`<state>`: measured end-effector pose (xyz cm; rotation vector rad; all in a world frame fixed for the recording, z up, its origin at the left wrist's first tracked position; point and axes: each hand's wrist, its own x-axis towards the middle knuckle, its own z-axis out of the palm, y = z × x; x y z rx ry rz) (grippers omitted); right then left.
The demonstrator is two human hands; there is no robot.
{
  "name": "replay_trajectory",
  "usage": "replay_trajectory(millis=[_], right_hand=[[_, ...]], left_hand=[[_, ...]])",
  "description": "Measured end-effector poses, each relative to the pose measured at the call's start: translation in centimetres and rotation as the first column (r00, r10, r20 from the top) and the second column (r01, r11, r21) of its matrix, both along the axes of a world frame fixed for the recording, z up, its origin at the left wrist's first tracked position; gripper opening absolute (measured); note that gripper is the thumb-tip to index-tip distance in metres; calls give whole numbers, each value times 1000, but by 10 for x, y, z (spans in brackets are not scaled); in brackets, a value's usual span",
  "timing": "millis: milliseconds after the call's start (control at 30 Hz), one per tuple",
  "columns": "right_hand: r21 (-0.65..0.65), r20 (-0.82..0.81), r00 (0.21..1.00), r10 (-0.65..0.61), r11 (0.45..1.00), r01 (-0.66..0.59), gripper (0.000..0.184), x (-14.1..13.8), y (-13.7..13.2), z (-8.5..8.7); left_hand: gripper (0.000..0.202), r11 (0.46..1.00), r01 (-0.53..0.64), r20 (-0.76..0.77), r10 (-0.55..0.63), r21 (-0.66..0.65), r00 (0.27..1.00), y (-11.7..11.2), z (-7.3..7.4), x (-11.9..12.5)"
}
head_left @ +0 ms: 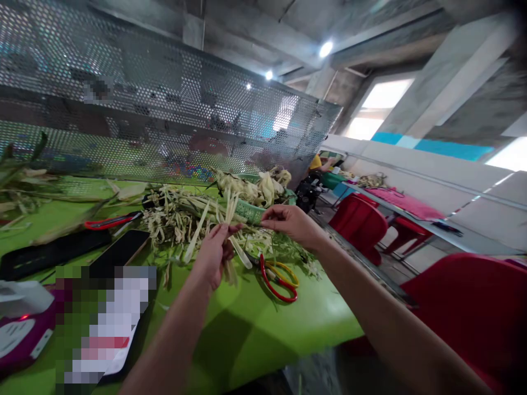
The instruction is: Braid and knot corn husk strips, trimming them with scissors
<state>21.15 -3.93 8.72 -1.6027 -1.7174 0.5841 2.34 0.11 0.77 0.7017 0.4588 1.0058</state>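
Observation:
My left hand (217, 253) is closed around a small bundle of pale corn husk strips (231, 209), whose ends stick out above and below the fingers. To its right, my right hand (286, 224) is raised with thumb and fingertips pinched together; whatever lies between them is too small to make out. Below the hands, a pair of scissors (279, 282) with red and yellow handles rests on the green tabletop (263, 329). A heap of shredded husk strips (177, 219) lies just beyond my left hand. Behind it stands a green basket (250, 212) full of dried husks (263, 188).
On the left lie a red-handled cutter (111, 221), a black case (53, 252), a dark phone (121, 249) and a purple device (24, 334). A perforated metal screen (164, 109) borders the table's far side. Red chairs (473, 312) stand to the right; a person (317, 163) sits farther back.

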Motion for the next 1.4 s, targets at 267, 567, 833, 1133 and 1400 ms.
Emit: replay_trajectory(millis=[267, 567, 833, 1133, 1400], right_hand=[[51, -24, 1000, 19, 999, -18, 21, -12, 7, -5], [150, -34, 999, -7, 989, 12, 22, 5, 9, -10], [14, 150, 989, 5, 1000, -7, 32, 47, 6, -28], [-111, 158, 963, -217, 965, 236, 38, 133, -9, -60], [-12, 188, 967, -170, 984, 175, 43, 78, -16, -30]], left_hand=[[27, 997, 73, -39, -73, 1, 997, -1, -12, 12], [28, 983, 182, -189, -172, 34, 967, -1, -11, 10], [30, 996, 79, -77, -75, 43, 994, 14, -2, -8], [25, 992, -123, 12, 124, -40, 992, 27, 9, -26], [29, 997, -64, -90, 68, 53, 994, 21, 2, -19]])
